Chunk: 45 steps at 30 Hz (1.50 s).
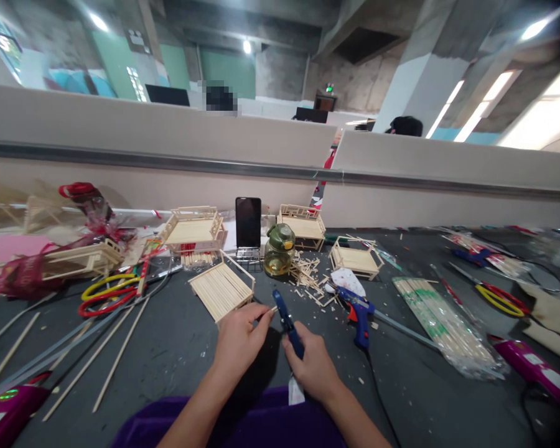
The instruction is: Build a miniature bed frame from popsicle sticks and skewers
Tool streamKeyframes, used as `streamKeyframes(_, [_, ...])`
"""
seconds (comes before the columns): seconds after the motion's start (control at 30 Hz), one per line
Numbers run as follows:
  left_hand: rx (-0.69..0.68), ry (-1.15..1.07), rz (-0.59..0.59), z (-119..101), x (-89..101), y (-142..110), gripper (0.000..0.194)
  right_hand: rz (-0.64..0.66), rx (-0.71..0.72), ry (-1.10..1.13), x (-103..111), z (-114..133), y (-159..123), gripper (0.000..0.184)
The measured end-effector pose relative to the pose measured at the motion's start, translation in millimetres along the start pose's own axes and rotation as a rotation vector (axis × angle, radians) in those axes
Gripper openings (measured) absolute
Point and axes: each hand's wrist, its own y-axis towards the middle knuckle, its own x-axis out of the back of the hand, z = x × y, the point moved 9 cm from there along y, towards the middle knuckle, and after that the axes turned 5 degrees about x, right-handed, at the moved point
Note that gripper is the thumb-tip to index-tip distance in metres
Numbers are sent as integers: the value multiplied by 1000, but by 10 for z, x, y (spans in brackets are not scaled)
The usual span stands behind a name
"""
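Dark tabletop (pixel 163 354) below; stick (pixel 274 309) pinched between left fingers (pixel 262 324), blue cutters (pixel 284 315) gripped in right fingers (pixel 291 356).

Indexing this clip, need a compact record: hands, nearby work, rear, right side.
left hand: pinching small stick, near the tool's head
right hand: gripping blue pliers-like tool
nearby work: slatted wooden piece, beyond left hand
rear: upright phone, green-lidded jar, stick scraps beside jar
right side: blue glue gun, bagged sticks
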Motion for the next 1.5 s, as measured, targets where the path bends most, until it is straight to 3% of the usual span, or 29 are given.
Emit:
streamKeyframes(0.2, [90, -243, -99, 214, 177, -74, 24, -3, -121, 114, 240, 89, -74, 27])
streamKeyframes(0.33, [191, -582, -237, 377, 447, -102, 23, -71, -202, -310, 503, 92, -99, 48])
streamKeyframes(0.4, [258, -778, -300, 490, 558, -101, 25, -84, -218, -563, 512, 90, -90, 58])
streamKeyframes(0.5, [335, -971, -314, 629, 613, -70, 26, -76, -210, -799, 387, 63, -63, 62])
streamKeyframes(0.63, [339, -972, -414, 745, 703, -59, 28, -76, -234, -876, 285, -19, -49, 59])
streamKeyframes(0.77, [363, -889, -616, 886, 821, -114, 27, 7, -155, -747, 227, 94, 66, 60])
streamKeyframes(0.87, [432, -863, -734, 1037, 880, -159, 25, 33, -72, -535, 152, 314, 291, 46])
streamKeyframes(1.0, [602, -997, -688, 1257, 742, -148, 19, 146, -34, -257, -206, 434, 678, 36])
streamKeyframes(1.17, [730, -1196, -576, 1425, 561, -96, 7, 235, 23, -192, -623, 395, 952, 31])
streamKeyframes(1.4, [802, -1170, -607, 1750, 876, -107, 7, 208, 21, -363, -544, 276, 1158, 34])
streamKeyframes(1.5, [777, -1175, -637, 1809, 968, -119, 7, 222, 53, -455, -635, 282, 1317, 30])
